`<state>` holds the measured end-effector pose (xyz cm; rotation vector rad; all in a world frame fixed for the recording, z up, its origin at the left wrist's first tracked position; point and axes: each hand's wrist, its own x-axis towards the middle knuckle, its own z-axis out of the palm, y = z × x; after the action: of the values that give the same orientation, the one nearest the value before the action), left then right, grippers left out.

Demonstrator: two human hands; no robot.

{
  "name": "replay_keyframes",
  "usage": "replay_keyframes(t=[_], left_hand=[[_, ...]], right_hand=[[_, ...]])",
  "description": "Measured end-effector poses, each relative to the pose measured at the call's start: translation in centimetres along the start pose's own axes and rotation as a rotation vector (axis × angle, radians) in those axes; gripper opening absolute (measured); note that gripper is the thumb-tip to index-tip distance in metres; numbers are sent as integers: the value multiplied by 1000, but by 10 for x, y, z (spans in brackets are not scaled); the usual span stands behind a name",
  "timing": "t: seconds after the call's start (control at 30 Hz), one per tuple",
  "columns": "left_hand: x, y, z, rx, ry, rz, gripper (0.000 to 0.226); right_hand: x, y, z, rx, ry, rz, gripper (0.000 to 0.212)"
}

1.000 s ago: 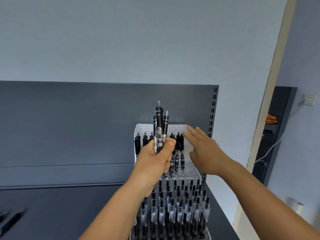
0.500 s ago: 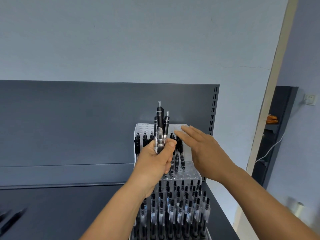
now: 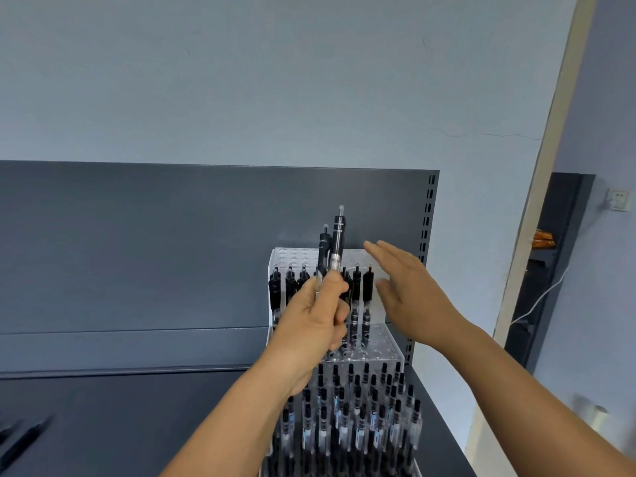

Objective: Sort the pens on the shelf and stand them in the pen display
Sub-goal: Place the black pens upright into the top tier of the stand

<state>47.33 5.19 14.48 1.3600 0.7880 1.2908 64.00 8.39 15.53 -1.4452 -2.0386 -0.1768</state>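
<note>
My left hand (image 3: 318,316) is shut on a small bunch of black-and-clear pens (image 3: 333,249), held upright in front of the clear tiered pen display (image 3: 385,342) at the right end of the shelf. The display's top tier carries a row of black pens (image 3: 367,287); its lower tiers (image 3: 358,418) are packed with several pens. The middle tier shows bare holes on its right. My right hand (image 3: 409,290) hovers flat, fingers spread and empty, just right of the top-tier pens.
The dark grey shelf (image 3: 130,414) stretches to the left, with loose black pens (image 3: 20,438) lying at its far left edge. A slotted upright (image 3: 426,215) stands behind the display. A doorway and a wall socket (image 3: 617,201) are at the right.
A pen now stands at the right end of the top-tier row, and the bunch in my left hand looks smaller. My right hand has drawn back to the right, empty.
</note>
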Motion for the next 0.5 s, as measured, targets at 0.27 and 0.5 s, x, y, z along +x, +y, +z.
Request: replay_keyframes(t=[0.27, 0.5], left_hand=[[1, 0, 4, 128, -93, 44, 16], [6, -1, 3, 98, 96, 48, 16]], right_hand=[[2, -41, -22, 645, 151, 189, 28], [4, -37, -29, 785, 273, 331, 13]])
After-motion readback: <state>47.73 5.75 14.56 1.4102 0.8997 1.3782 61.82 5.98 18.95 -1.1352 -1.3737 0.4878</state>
